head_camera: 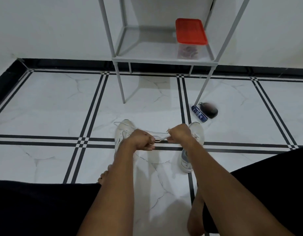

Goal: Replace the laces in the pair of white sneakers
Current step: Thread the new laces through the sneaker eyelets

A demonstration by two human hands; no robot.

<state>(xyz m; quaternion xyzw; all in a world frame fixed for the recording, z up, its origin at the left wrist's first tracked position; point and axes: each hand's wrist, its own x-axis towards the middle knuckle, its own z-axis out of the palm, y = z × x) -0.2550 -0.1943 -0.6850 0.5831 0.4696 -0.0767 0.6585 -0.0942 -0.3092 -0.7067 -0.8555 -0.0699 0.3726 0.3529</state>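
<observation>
Two white sneakers stand on the tiled floor, toes pointing away from me. The left sneaker [123, 132] lies partly under my left hand [142, 139]. The right sneaker [196, 133] is partly hidden behind my right hand [179, 133] and forearm. A white lace [158, 133] stretches between my two hands, and each hand grips an end of it with curled fingers. A loop of the lace trails over the left sneaker's toe. Whether the lace is threaded through any eyelet is hidden by my hands.
A grey metal shelf [164, 59] stands against the wall ahead, carrying a clear container with a red lid [190, 31]. Near its front right leg lie a blue tube [199, 114] and a dark round object [209, 110]. My bare feet and dark-clothed legs frame the floor.
</observation>
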